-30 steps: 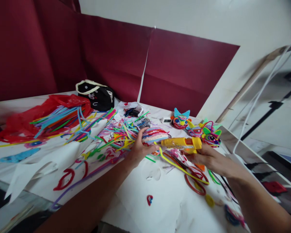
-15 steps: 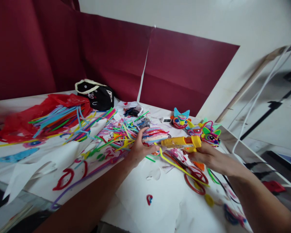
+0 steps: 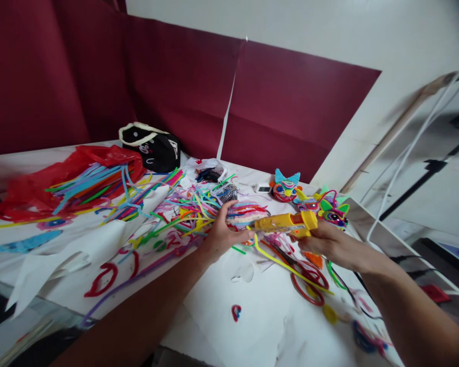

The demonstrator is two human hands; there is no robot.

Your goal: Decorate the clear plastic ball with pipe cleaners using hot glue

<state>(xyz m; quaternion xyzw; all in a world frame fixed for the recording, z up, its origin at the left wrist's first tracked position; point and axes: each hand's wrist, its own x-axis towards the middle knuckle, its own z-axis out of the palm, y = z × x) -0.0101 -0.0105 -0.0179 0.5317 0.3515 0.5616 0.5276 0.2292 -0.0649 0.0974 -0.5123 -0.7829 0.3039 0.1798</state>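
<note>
My right hand (image 3: pixel 323 243) is wrapped round the handle of a yellow hot glue gun (image 3: pixel 283 223), its nozzle pointing left. The tip meets or nearly meets a rounded craft piece (image 3: pixel 247 213) covered in rows of red, pink, white and blue pipe cleaner. Thumb and fingers of my left hand (image 3: pixel 222 232) grip that piece from its left side. A yellow pipe cleaner (image 3: pixel 275 259) hangs from near the nozzle down to the right, passing over red-handled scissors (image 3: pixel 309 285). A small red and blue curl (image 3: pixel 235 312) lies on white paper (image 3: pixel 214 311).
A heap of coloured pipe cleaners (image 3: pixel 183 209) spreads left, beside a red plastic bag (image 3: pixel 30 191) and a black pouch (image 3: pixel 153 148). Finished-looking craft animals (image 3: pixel 285 187) and a small white digital display (image 3: pixel 262 188) stand at the back right. A cable (image 3: pixel 350 290) runs along the right.
The glue gun's nozzle has shifted slightly left and down against the craft piece. The yellow pipe cleaner has moved a little. Both hands keep their grips.
</note>
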